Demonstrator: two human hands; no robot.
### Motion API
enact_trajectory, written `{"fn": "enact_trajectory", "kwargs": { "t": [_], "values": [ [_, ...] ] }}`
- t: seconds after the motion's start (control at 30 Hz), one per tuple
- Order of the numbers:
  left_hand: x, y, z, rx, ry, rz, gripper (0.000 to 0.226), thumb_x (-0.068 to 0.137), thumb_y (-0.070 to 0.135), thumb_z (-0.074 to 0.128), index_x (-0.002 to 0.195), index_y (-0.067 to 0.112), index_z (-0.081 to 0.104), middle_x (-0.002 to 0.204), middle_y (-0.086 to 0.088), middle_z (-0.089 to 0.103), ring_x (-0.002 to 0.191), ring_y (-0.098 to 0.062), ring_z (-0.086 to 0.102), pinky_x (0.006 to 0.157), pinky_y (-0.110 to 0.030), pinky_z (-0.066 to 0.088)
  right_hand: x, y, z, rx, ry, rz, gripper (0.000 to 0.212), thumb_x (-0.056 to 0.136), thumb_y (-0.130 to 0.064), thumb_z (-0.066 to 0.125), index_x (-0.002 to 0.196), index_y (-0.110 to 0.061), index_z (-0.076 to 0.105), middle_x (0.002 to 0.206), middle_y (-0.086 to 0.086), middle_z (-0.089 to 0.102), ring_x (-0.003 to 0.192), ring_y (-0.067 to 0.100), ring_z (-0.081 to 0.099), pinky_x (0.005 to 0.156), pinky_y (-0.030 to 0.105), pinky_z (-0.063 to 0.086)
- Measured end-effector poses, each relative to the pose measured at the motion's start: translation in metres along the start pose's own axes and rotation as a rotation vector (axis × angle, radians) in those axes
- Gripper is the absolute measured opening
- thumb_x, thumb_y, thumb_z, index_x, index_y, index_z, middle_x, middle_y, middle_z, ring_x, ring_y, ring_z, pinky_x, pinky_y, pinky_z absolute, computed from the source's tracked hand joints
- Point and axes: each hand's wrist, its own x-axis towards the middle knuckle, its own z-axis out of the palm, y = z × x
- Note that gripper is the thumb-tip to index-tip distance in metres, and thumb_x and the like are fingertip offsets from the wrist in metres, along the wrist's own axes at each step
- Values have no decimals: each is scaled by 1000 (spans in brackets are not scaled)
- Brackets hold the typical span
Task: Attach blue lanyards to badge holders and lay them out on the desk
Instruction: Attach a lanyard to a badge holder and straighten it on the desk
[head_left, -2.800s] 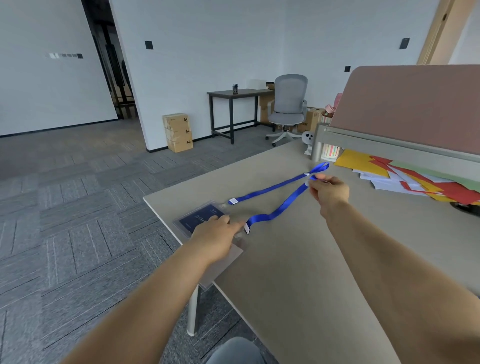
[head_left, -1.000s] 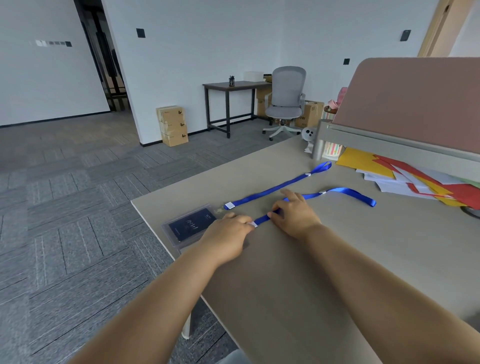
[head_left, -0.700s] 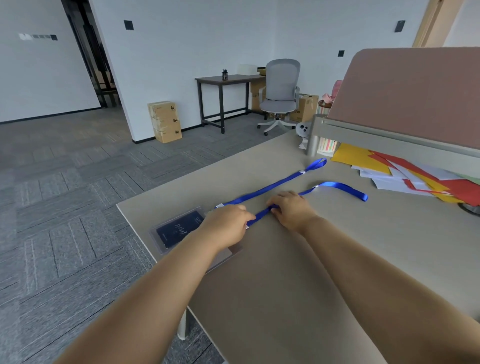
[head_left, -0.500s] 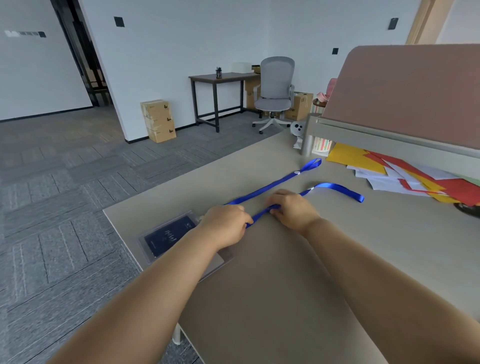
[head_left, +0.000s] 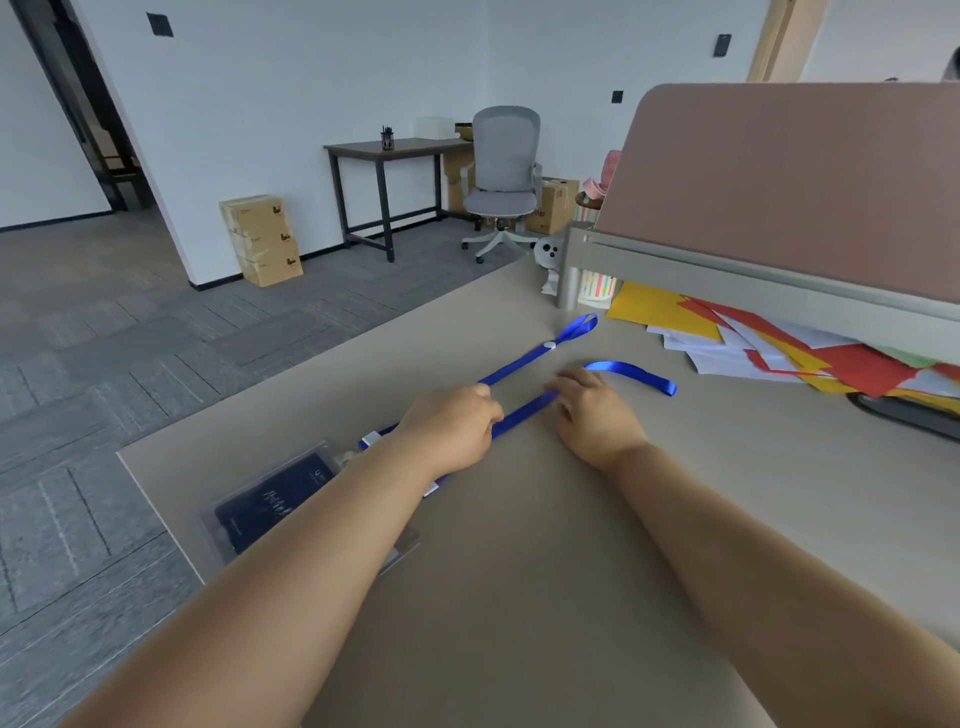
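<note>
Two shiny blue lanyards lie mid-frame on the counter, clear holder lower left. Left hand pinches the nearer strap, right hand presses flat on it.

Two blue lanyards, one badge holder, two hands, three stacked cardboard boxes, one office chair.

Bare desk near the hands — paper pile crowds the right.
</note>
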Motion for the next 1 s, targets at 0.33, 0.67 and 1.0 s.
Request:
{"fn": "enact_trajectory", "kwargs": {
  "t": [0.33, 0.67, 1.0],
  "values": [
    [75, 25, 18, -91, -29, 153, 30, 90, 6, 38, 110, 8, 60, 119, -3, 56, 105, -27, 55, 85, -45, 49, 39, 48, -12, -175, -90, 210, 46, 94, -8, 38, 137, -23, 39, 151, -2, 28, 132, 27, 30, 100, 36, 40],
    [100, 24, 34, -232, 60, 139, 26, 91, 17, 49, 109, 14, 68, 109, -1, 65, 100, -21, 60, 83, -33, 48, 76, 65, -12, -165, -81, 226, 37, 88, 1, 44, 115, -15, 62, 120, 10, 54, 107, 32, 56, 89, 40, 49],
    [92, 27, 44, -203, 111, 131, 35, 92, 9, 42, 122, 17, 59, 122, 3, 58, 113, -21, 50, 89, -38, 46, 68, 58, -11, 725, 395, 367, 30, 83, 8, 40, 93, -6, 63, 99, 6, 64, 94, 16, 58, 88, 24, 44]
  ]
}}
